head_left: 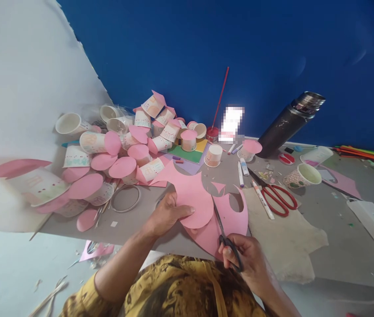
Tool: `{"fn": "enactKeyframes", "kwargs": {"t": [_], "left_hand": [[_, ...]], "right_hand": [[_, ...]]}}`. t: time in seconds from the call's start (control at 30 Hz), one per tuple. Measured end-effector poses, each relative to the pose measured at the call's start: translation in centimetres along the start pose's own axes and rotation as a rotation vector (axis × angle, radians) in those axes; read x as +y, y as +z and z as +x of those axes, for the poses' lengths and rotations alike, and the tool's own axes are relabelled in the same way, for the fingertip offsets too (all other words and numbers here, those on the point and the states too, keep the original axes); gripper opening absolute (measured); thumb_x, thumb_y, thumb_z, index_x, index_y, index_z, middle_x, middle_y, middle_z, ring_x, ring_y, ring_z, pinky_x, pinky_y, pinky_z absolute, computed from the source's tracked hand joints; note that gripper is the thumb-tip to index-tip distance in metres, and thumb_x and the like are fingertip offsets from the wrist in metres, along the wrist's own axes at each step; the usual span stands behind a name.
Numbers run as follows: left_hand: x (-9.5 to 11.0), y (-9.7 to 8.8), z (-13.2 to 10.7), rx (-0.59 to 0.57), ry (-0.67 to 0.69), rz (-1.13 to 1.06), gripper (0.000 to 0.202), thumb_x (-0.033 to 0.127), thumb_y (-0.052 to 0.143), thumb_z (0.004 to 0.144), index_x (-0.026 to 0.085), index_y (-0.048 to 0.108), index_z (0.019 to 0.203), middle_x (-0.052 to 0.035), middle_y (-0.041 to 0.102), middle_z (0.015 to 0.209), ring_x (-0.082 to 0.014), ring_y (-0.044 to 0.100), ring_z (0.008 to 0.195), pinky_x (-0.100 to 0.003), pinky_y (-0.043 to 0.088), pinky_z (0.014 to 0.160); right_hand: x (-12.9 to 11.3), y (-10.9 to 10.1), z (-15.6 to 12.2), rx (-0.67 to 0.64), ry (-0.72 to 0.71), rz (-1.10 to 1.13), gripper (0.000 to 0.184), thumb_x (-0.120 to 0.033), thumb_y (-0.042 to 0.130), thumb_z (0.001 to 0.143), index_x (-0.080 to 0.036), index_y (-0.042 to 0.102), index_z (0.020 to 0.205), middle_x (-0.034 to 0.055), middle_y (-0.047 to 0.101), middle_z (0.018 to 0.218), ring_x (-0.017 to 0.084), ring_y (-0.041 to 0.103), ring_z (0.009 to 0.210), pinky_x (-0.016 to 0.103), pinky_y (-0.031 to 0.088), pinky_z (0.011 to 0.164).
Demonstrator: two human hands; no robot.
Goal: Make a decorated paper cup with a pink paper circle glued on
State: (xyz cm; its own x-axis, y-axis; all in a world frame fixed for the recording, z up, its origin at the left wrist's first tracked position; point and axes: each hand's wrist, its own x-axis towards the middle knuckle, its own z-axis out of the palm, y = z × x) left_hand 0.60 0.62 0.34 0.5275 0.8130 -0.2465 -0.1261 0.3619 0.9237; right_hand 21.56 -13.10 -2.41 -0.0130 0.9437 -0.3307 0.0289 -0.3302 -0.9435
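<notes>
Far left of you: paper cups [92, 143] with pink discs [122, 167], heaped on counter [132, 230]. Grey ring [124, 211] just beside heap. Your left hand [168, 214] grasping pink paper [196, 189], thumb on top; paper lies in front of you, overlapping second pink sheet [230, 220] with cut-out hole. Your right hand [249, 255] grasping black-handled scissors [219, 219], fingers at handle loops, blades at paper's right edge. Farther right: red-handled scissors [263, 184] partly on beige cloth [289, 242], dark flask [282, 127] behind, patterned cup [294, 181], white power strip [370, 229].
</notes>
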Motion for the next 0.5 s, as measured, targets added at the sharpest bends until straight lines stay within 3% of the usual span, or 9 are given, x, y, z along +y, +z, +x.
{"fn": "enactKeyframes", "kwargs": {"t": [0.27,0.5], "left_hand": [[1.2,-0.2,0.7,-0.055,-0.04,-0.006,0.032,0.031,0.08,0.069,0.011,0.075,0.094,-0.0064,0.071,0.057,-0.0195,0.063,0.046,-0.029,0.051,0.05],[2.2,-0.5,1.5,-0.125,-0.053,0.009,0.035,0.031,0.077,0.071,0.01,0.076,0.098,-0.0075,0.072,0.059,-0.0201,0.063,0.044,-0.028,0.05,0.044]], "right_hand": [[-0.5,-0.3,1.6,-0.031,-0.015,-0.021,0.056,-0.071,0.072,0.077,-0.017,0.064,0.062,0.0035,0.063,0.056,0.014,0.053,0.053,0.024,0.042,0.052],[-0.9,-0.6,3.0,-0.035,-0.015,-0.018,0.055,-0.071,0.073,0.076,-0.017,0.068,0.068,0.0017,0.06,0.051,0.015,0.055,0.051,0.024,0.045,0.051]]}}
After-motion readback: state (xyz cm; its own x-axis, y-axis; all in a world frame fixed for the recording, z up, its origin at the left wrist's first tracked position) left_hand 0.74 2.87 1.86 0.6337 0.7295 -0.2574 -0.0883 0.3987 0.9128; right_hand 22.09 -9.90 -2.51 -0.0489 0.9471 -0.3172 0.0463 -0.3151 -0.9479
